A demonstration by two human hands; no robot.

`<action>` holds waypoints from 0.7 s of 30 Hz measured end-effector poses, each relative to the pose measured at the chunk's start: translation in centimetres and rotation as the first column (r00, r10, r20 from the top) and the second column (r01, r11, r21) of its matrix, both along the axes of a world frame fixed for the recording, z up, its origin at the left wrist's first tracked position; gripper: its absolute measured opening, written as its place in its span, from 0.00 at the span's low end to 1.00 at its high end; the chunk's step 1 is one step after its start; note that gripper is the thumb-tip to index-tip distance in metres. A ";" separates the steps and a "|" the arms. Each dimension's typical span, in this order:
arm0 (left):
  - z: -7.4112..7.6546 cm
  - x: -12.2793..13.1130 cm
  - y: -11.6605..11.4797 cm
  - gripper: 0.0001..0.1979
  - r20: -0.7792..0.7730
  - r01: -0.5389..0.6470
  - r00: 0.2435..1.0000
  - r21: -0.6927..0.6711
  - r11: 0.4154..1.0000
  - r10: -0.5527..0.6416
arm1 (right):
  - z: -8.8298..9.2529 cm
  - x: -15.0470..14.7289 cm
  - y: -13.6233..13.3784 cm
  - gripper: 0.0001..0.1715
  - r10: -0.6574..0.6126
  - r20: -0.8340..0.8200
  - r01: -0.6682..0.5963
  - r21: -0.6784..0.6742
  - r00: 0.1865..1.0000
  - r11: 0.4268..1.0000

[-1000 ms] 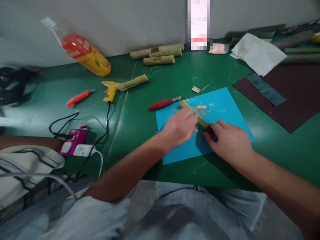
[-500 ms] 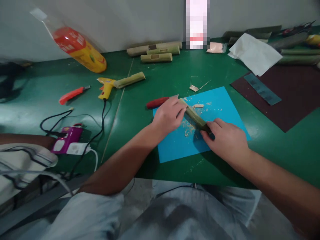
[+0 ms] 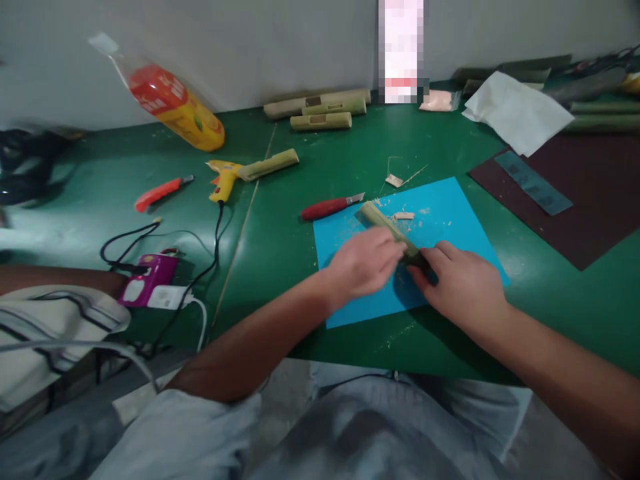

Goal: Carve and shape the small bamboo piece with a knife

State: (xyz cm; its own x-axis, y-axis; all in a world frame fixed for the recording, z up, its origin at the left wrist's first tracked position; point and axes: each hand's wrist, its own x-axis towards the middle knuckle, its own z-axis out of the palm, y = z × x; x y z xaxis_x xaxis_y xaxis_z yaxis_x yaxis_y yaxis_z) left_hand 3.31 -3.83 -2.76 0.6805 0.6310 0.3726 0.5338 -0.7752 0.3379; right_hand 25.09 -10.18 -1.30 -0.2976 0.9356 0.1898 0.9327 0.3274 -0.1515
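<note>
Head view shows a bamboo tube (image 3: 374, 214) over blue paper (image 3: 447, 210), probably light and stiff, best held near its ends: right hand (image 3: 465, 277) gripping one, curled left hand's (image 3: 364, 261) hold unclear.

A slim, pale-green, tube-shaped length of bamboo (image 3: 381, 217) lies slantwise over a bright blue rectangular paper sheet (image 3: 445, 203), its pale left end near the sheet's far edge, its darker, partly hidden right end above the sheet's middle.
</note>
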 end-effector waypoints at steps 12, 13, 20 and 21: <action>0.1 0.3 -0.1 0.16 0.051 -0.125 0.992 0.153 0.980 0.118 | 0.0 -0.1 -0.1 0.15 -0.013 0.013 0.013 -0.006 1.000 1.000; 0.1 0.3 -0.1 0.17 0.022 -0.074 0.997 0.161 0.984 0.071 | 0.0 -0.1 -0.1 0.15 -0.006 0.017 0.006 -0.003 1.000 1.000; 0.1 0.6 -0.2 0.15 0.062 -0.106 0.993 0.180 0.978 0.097 | 0.0 0.0 -0.1 0.15 -0.014 0.021 0.014 0.005 1.000 1.000; 0.1 0.6 -0.3 0.15 0.026 -0.064 0.998 0.188 0.980 0.060 | 0.0 0.0 -0.1 0.15 -0.008 0.026 0.008 0.001 1.000 1.000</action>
State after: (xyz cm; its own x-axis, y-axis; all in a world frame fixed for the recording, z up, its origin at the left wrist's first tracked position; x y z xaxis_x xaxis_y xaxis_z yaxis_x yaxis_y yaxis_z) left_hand 3.93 -4.12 -2.64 0.6336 0.5886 0.5021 0.5771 -0.7918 0.2000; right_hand 25.07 -10.30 -1.33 -0.2946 0.9379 0.1834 0.9389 0.3198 -0.1272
